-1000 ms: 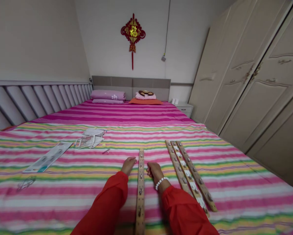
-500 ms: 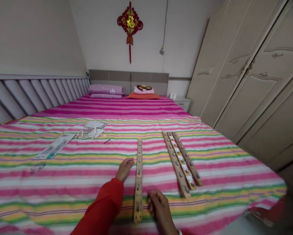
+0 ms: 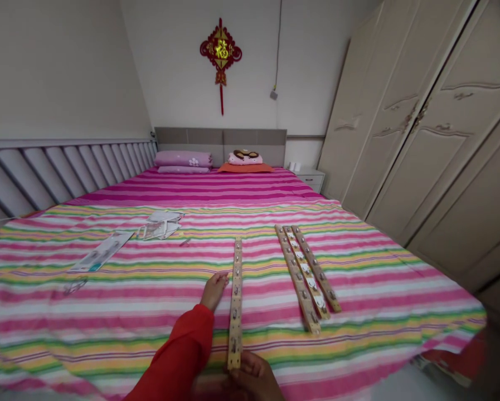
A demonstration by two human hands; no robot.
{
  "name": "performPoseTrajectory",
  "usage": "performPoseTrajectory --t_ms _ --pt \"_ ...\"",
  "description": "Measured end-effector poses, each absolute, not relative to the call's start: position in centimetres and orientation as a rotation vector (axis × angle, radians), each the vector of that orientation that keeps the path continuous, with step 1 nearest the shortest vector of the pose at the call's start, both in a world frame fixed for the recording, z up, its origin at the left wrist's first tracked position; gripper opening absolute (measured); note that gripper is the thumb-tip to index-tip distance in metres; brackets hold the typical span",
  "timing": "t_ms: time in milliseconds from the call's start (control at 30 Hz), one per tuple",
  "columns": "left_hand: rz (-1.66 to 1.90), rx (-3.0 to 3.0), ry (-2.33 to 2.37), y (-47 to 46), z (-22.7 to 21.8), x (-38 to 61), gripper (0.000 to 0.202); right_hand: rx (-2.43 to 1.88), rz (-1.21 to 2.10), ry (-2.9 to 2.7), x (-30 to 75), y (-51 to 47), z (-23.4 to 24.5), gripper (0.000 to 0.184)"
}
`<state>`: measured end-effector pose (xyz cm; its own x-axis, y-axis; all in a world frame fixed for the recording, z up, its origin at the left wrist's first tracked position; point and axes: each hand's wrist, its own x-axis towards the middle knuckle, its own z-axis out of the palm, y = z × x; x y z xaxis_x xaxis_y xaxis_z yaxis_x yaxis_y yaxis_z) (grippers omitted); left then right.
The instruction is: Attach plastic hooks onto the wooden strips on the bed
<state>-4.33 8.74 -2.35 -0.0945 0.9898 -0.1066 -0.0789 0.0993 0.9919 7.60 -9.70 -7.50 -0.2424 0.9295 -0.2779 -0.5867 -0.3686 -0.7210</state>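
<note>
A long wooden rail with metal hooks (image 3: pixel 236 301) lies lengthwise on the striped bedspread (image 3: pixel 107 312) in front of me. My left hand (image 3: pixel 214 290) rests on the bedspread just left of the rail's middle, fingers together and touching its edge. My right hand (image 3: pixel 253 379) is curled at the rail's near end, fingers closed against it at the foot of the bed. Three more hook rails (image 3: pixel 306 273) lie side by side to the right.
Plastic packets (image 3: pixel 160 225), a printed card (image 3: pixel 101 252) and a clear wrapper (image 3: pixel 74 287) lie on the left of the bed. Pillows (image 3: pixel 185 160) sit by the headboard. A wardrobe (image 3: pixel 421 128) lines the right wall, a padded panel the left.
My right hand has slid from beside the rail's middle down to its near end. The view has pulled back toward the foot of the bed. The left hand stays by the rail.
</note>
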Motion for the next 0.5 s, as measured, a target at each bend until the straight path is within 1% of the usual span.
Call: performPoseTrajectory --t_ms 167,367,500 --pt "1.147 1.075 1.267 7.3 -2.9 -4.0 0.030 -0.870 1.767 -0.551 8.1 -9.7 -7.9 0.048" --pt "1.095 1.004 1.232 6.0 -2.3 -2.8 0.031 -0.896 1.740 -0.549 8.9 -9.6 -7.9 0.046" --pt "1.070 1.048 1.205 6.0 -1.8 -2.1 0.031 -0.898 1.699 -0.593 9.7 -9.5 -7.8 0.049"
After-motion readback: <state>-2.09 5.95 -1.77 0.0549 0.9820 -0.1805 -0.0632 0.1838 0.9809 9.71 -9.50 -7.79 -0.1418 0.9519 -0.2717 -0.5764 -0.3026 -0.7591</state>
